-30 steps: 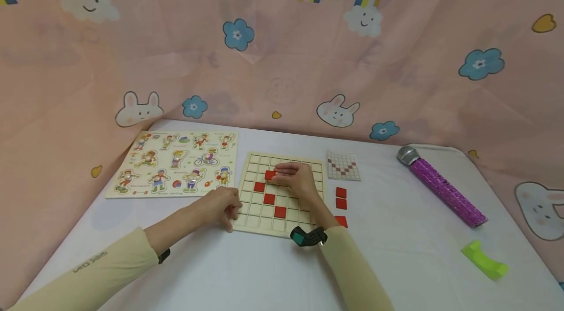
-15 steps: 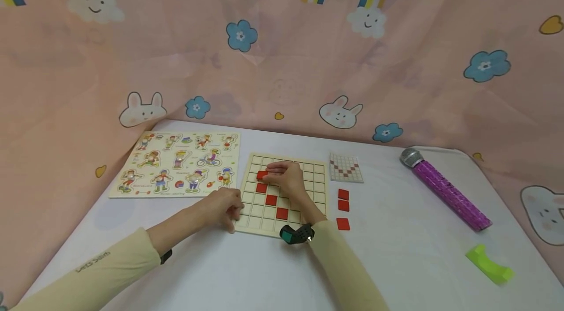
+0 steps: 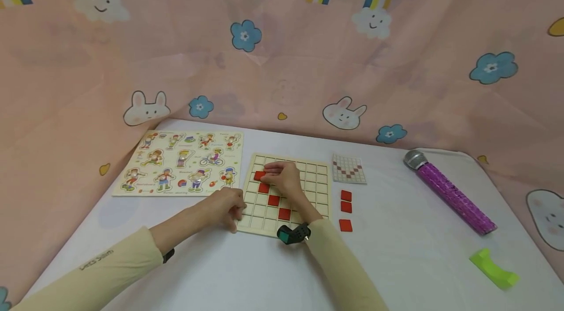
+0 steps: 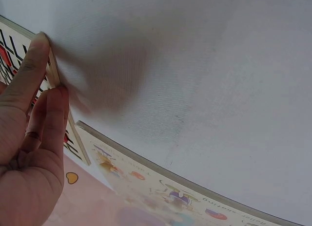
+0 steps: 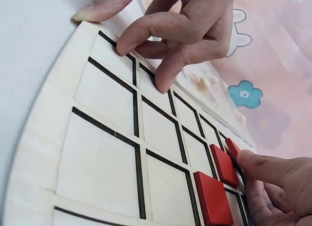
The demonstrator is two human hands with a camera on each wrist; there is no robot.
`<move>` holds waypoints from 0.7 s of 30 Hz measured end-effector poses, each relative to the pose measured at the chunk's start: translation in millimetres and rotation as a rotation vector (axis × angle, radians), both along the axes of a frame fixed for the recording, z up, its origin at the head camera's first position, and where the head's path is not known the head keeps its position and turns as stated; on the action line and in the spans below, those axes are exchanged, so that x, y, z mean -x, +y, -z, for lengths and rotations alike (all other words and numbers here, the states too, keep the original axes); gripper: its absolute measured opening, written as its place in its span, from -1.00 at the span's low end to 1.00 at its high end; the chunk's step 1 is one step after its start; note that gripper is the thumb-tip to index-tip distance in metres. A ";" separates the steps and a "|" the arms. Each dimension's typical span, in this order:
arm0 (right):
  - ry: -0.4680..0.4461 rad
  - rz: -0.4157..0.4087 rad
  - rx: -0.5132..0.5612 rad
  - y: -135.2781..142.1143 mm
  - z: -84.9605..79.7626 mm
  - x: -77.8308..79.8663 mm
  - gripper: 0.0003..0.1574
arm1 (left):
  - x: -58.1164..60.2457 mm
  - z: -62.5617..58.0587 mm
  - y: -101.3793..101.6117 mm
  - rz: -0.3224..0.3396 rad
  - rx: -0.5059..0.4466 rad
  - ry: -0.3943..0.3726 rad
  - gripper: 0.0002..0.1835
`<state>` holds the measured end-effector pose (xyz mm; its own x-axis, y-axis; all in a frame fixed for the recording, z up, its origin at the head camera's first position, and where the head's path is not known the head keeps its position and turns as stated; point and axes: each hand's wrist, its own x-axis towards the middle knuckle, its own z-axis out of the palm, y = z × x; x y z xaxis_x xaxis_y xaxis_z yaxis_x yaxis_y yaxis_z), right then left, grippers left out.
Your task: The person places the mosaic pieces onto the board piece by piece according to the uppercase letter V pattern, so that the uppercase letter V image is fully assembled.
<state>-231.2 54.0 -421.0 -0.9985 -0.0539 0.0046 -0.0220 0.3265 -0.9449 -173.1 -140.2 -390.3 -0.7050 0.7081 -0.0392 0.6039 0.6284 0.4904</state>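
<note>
A pale wooden grid board lies on the white table. My left hand grips its near-left edge, and the left wrist view shows that thumb and fingers on the rim. Toward the board's far-left part, my right hand pinches a red square tile, with the thumb against it in the right wrist view. Other red tiles sit in cells along a diagonal running toward the near right. The right hand and forearm hide part of the board. Whether the pinched tile lies flat in its cell, I cannot tell.
Three loose red tiles lie right of the board, below a small pattern card. A wooden sports puzzle is at the left. A purple microphone and a green curved block lie further right.
My right hand has moved left across the board with the red tile, about one cell, and then stayed there. The left hand has kept its place on the board's edge.
</note>
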 end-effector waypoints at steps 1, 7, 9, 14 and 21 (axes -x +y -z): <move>0.005 -0.008 -0.012 -0.4 0.3 0.0 -0.65 | 0.0 0.5 0.1 -0.001 0.000 -0.001 -0.68; 0.023 -0.059 -0.050 -3.0 0.6 1.0 -0.66 | 0.5 0.3 0.1 -0.003 -0.004 -0.002 -0.69; 0.022 -0.060 -0.054 -3.4 0.1 1.7 -0.66 | 0.9 -0.2 0.2 -0.008 -0.004 -0.008 -0.69; 0.020 -0.056 -0.059 -4.0 -0.3 3.2 -0.66 | 1.8 -0.7 0.6 -0.023 -0.005 -0.027 -0.70; 0.003 -0.067 -0.041 -4.3 -2.1 2.7 -0.64 | 1.5 0.7 0.3 -0.029 -0.010 -0.043 -0.70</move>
